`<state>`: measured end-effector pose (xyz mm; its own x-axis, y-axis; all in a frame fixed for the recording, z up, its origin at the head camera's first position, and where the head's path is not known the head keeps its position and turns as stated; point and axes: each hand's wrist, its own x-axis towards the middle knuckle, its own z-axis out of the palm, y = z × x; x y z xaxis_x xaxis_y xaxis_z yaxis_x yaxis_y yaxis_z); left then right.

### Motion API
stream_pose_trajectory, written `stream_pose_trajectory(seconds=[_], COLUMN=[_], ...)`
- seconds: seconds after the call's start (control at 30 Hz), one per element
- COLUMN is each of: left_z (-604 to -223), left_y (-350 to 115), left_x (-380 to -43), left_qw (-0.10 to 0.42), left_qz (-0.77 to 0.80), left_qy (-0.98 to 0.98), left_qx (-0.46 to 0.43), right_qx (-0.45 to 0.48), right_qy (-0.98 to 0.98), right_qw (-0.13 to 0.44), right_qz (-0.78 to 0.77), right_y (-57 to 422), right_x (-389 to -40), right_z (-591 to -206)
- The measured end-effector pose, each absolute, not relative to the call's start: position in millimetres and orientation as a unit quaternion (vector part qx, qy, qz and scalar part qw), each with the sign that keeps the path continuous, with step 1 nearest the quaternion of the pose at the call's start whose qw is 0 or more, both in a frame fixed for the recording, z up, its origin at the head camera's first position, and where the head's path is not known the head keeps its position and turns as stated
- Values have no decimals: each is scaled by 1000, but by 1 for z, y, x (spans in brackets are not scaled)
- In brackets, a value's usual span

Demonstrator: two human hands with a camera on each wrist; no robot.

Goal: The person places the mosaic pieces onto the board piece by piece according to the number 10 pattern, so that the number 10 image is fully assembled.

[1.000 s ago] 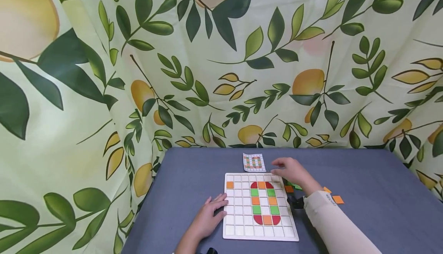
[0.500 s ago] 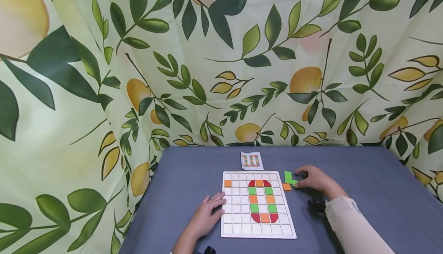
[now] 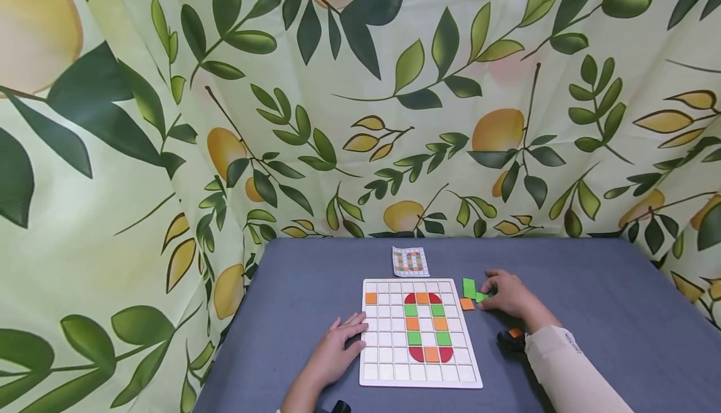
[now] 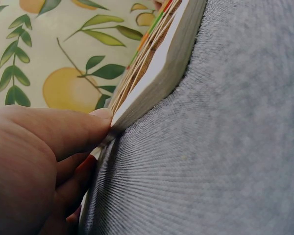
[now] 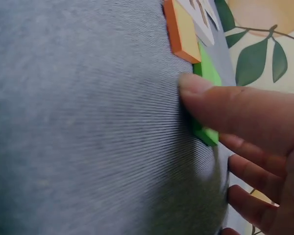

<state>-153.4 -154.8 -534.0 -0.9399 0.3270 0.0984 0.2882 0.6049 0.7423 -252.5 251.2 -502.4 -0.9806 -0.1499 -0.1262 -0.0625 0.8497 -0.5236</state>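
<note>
A white gridded board [image 3: 388, 374] lies on the table. Red corner pieces, with green and orange tiles, form an upright oval on its right half, and a lone orange tile [image 3: 370, 298] fills a cell at its upper left. My left hand [image 3: 337, 351] rests at the board's left edge, fingers stretched over the rim; the left wrist view has the thumb [image 4: 83, 126] against the board's side. Right of the board, my right hand [image 3: 509, 295] pinches a green tile [image 3: 481, 297] at the table surface. In the right wrist view the thumb covers part of this green tile [image 5: 206, 136].
Beside the pinched piece lie another green tile [image 3: 469, 287] and an orange tile [image 3: 467, 304]. More orange [image 3: 515, 332] shows by the right wrist. A small printed pattern card [image 3: 410, 262] lies behind the board. Leaf-patterned cloth [image 3: 349, 169] hangs behind the table.
My right hand has left the board's upper right corner, moving right and down to the green tiles, and has stayed there over the last half second. The left hand has kept its place.
</note>
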Motion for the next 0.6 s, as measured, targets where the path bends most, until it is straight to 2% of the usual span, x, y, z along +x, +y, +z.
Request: stream_pose_trajectory(seconds=[0.23,0.37,0.47,0.6], left_z=[-535,-536,-536,-536], left_y=[-155,-154,-154,-155], left_x=[-154,-155,-155,-155], left_qw=[12,17,19,17], left_qz=[403,403,403,403], left_qy=[895,896,896,897], left_qx=[188,188,184,181], right_qx=[-44,-22,-32,-72], right_qy=[960,960,957,947], right_qw=[66,24,-7,5], right_qz=[-268,-277,-288,-313], right_y=[249,243,222,176], right_x=[-249,-248,-247,-248], right_z=[-500,-493,-486,-476])
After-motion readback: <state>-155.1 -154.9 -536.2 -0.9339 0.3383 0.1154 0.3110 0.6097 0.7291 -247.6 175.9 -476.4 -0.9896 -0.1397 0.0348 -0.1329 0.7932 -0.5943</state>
